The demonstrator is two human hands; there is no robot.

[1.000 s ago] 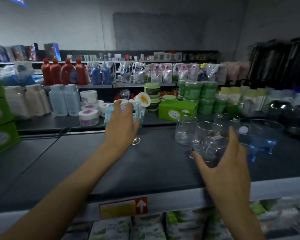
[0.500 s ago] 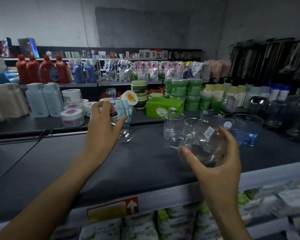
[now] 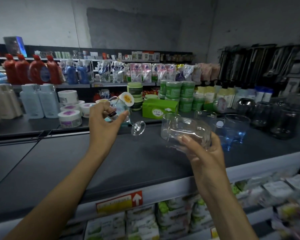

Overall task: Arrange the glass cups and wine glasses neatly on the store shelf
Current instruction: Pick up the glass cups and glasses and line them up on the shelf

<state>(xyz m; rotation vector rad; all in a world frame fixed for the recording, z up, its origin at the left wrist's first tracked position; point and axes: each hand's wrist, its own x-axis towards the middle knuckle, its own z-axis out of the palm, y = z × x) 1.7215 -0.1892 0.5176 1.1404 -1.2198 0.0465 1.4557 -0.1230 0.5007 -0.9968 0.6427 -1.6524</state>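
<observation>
so my left hand (image 3: 104,122) is wrapped round the bowl of a wine glass (image 3: 124,112), holding it tipped over above the dark shelf (image 3: 76,161), foot sticking out to the right and clear of the surface. right hand (image 3: 204,153) grips a clear cup (image 3: 185,132) lying on its side, also up in the air, just beside the blue glasses (image 3: 232,134) standing on the shelf. dark jars (image 3: 267,115) sit further right, green box (image 3: 158,108) behind
</observation>
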